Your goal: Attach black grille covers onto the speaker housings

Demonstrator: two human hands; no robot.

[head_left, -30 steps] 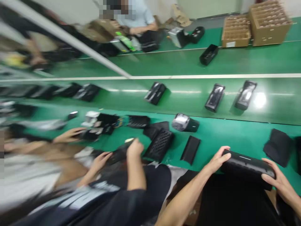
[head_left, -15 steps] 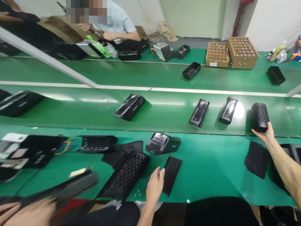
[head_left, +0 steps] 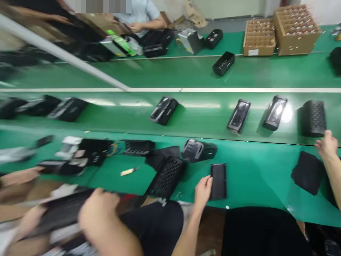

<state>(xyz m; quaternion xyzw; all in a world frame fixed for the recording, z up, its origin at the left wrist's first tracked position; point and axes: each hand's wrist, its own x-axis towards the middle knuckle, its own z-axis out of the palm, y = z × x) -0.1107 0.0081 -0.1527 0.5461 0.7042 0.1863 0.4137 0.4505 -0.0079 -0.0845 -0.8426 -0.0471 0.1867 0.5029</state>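
My left hand (head_left: 204,190) pinches the left edge of a flat black rectangular panel (head_left: 218,181) on the green bench. At the far right, my right hand (head_left: 328,145) is just below a black speaker-like housing with a slotted face (head_left: 314,119), which rests on the green conveyor. Its fingers are apart and nothing is held in them; one fingertip is close to the housing's lower corner, and contact cannot be told. A black cloth-like sheet (head_left: 307,173) lies beside my right forearm. Another black housing (head_left: 199,150) lies on the bench beyond my left hand.
Several black housings lie on the conveyor, among them one with a glossy face (head_left: 239,116). A perforated black panel (head_left: 167,176) leans over the bench edge. Close on my left, a co-worker's hand (head_left: 99,213) handles a dark panel. Partitioned cartons (head_left: 259,38) stand at the back.
The view has swung left and down. My right hand has let go of the slotted housing and drawn slightly away from it. The panel at my left hand now lies straighter.
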